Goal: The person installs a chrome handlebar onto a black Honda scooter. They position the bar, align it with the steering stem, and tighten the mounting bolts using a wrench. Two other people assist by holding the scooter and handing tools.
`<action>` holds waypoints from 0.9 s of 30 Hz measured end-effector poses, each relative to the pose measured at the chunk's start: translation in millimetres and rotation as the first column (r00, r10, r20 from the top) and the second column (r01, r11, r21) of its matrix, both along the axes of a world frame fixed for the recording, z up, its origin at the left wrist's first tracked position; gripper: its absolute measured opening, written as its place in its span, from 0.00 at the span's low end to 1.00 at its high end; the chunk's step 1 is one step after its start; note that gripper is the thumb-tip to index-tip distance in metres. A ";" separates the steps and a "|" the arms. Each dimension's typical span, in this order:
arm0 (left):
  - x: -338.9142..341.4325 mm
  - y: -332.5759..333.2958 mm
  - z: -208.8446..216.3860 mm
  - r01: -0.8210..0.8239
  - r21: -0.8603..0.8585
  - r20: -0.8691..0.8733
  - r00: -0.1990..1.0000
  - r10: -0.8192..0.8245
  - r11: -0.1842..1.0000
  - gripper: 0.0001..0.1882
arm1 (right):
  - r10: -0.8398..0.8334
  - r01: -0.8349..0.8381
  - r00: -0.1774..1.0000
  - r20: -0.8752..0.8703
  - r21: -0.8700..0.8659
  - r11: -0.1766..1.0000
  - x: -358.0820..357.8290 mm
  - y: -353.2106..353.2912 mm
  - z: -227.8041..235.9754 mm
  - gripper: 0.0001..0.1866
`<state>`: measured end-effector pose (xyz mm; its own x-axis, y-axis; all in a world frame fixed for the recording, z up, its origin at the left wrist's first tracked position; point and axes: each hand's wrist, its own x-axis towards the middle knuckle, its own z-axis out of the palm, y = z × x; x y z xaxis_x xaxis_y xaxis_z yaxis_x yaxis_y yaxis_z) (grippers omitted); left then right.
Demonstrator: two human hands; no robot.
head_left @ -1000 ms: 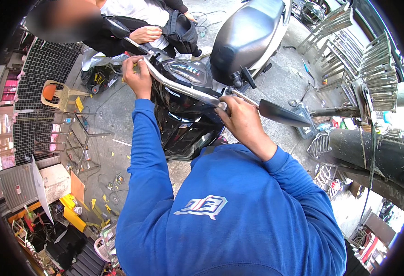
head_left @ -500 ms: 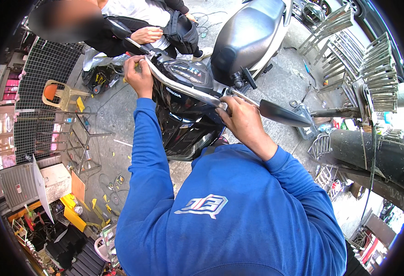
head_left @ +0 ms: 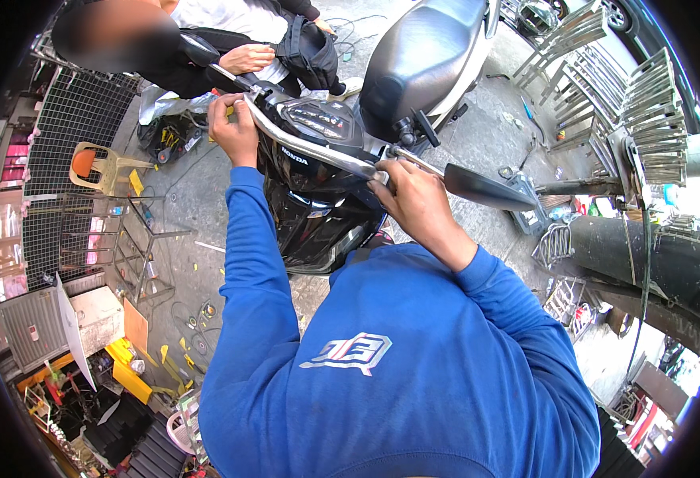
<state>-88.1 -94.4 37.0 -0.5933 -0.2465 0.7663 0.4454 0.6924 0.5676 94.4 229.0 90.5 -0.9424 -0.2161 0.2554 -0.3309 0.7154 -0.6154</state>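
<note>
A curved, silvery metal bar (head_left: 306, 148) spans the front of a black scooter (head_left: 314, 227), just ahead of its dash panel (head_left: 322, 119). At the bar's left end, my left hand (head_left: 234, 127) grips it with bent fingers and thumb. Around the right end is my right hand (head_left: 420, 195), its fingers on top and the thumb on the near side. Beside that hand juts the scooter's black mirror (head_left: 489, 190), and a small phone-mount-like clamp (head_left: 413, 131) stands on the handlebar. Whether the bar touches the scooter's body cannot be told.
Across the scooter a person in a white shirt (head_left: 214, 17) sits or crouches, one hand (head_left: 246, 59) near the left handlebar. The black seat (head_left: 421, 60) lies beyond. Metal racks (head_left: 605, 103) and a dark pipe (head_left: 629, 255) stand right; a beige chair (head_left: 99, 169) and a metal frame (head_left: 131, 239) stand left.
Both hands and the bar keep nearly the same pose on the scooter. The whole view has shifted slightly, with the scene a little more to the left and up.
</note>
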 end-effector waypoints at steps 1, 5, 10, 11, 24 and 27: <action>0.3 0.1 0.1 -0.001 -0.002 -0.003 1.000 0.001 1.000 0.03 | 0.000 0.000 1.000 -0.006 0.003 1.000 0.1 -0.1 -0.4 0.16; 0.0 -0.3 0.3 -0.007 -0.013 -0.013 1.000 0.007 1.000 0.03 | -0.008 0.008 1.000 0.025 0.003 1.000 1.0 -0.5 -1.5 0.16; -1.7 -2.3 -0.3 0.002 -0.021 -0.020 1.000 -0.003 1.000 0.04 | 0.003 -0.003 1.000 0.003 -0.035 0.999 1.6 -0.4 -2.9 0.16; -1.7 -2.4 -0.7 0.004 -0.014 -0.019 1.000 -0.005 1.000 0.04 | 0.008 -0.008 1.000 0.004 -0.041 0.999 1.6 -0.2 -3.0 0.17; -0.2 -1.2 -0.3 0.022 -0.003 -0.016 1.000 -0.023 1.000 0.05 | -0.008 0.009 0.999 0.048 -0.037 0.999 13.4 15.0 -7.4 0.23; -0.2 -1.7 -0.6 0.030 0.002 -0.008 1.000 -0.030 1.000 0.05 | -0.041 0.043 0.998 0.050 -0.052 0.998 14.4 13.7 -11.6 0.19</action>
